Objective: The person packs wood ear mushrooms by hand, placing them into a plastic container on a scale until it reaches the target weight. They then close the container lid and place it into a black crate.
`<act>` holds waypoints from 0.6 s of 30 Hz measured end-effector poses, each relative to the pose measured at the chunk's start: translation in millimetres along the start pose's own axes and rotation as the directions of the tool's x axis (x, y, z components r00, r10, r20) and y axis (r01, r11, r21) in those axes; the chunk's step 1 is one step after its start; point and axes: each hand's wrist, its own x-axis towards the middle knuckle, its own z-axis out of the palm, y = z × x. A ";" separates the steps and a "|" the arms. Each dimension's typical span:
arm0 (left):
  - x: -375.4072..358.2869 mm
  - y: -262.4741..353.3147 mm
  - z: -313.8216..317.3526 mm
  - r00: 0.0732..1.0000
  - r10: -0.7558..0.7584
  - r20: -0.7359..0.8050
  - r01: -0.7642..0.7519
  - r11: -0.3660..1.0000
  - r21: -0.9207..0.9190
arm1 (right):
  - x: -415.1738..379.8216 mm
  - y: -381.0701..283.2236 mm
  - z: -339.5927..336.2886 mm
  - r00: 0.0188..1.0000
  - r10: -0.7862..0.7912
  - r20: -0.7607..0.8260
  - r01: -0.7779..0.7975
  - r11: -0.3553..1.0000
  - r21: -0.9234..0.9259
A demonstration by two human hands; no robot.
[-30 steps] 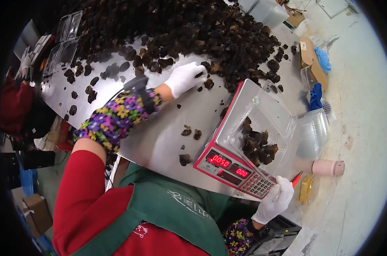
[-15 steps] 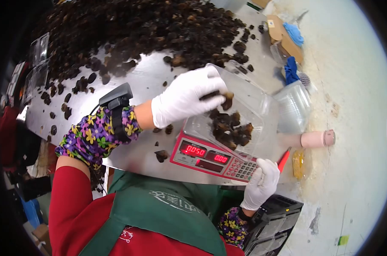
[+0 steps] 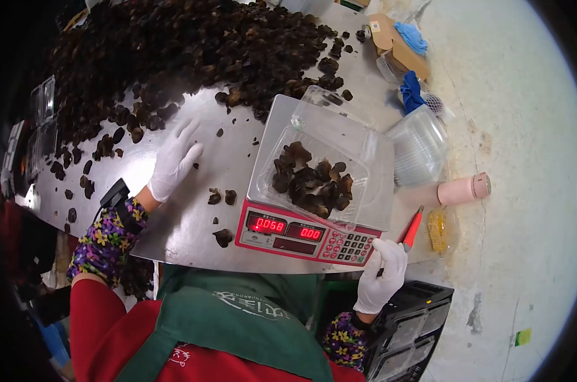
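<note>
My left hand (image 3: 175,162), in a white glove, is open above the metal table, fingers stretched toward a large heap of dark brown wood ear mushrooms (image 3: 193,48). A red-fronted digital scale (image 3: 282,245) shows 0.058 and 0.00. On its plate stands a clear plastic box (image 3: 358,181), lid folded back, with several mushroom pieces (image 3: 314,188) inside. By the scale's lower right corner, my gloved right hand (image 3: 382,277) has its fingers curled closed. A dark spot shows between them, and I cannot tell what it is.
Loose mushroom pieces (image 3: 223,238) lie left of the scale. To the right are stacked clear boxes (image 3: 419,148), a pink bottle (image 3: 463,190), a red-handled tool (image 3: 413,230) and a yellow item in clear plastic (image 3: 438,230). Farther back is a cardboard box (image 3: 396,48) with blue cloths. A black crate (image 3: 422,302) stands below.
My left hand has moved left, away from the box, and opened. The box now sits flatter on the scale, and the reading rose from 0.050 to 0.058. My right hand stays near the corner.
</note>
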 end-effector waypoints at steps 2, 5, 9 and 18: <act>-21.3 -25.7 12.7 0.991 -0.100 0.086 0.077 0.970 0.232 | 3.4 -1.5 1.2 1.000 -0.010 -0.011 0.010 1.000 -0.014; -25.5 3.1 23.8 0.956 0.036 0.292 -0.098 0.975 0.200 | 14.3 -5.6 5.4 0.999 -0.051 -0.014 0.051 0.999 0.008; -27.8 37.6 43.4 0.853 0.298 0.428 -0.330 0.944 0.002 | 58.5 -15.1 12.7 0.989 -0.148 -0.009 0.148 0.989 0.010; -47.4 41.0 26.8 0.816 0.291 0.499 -0.192 0.951 -0.242 | 139.5 -26.0 70.4 0.890 -0.323 0.321 0.337 0.941 0.013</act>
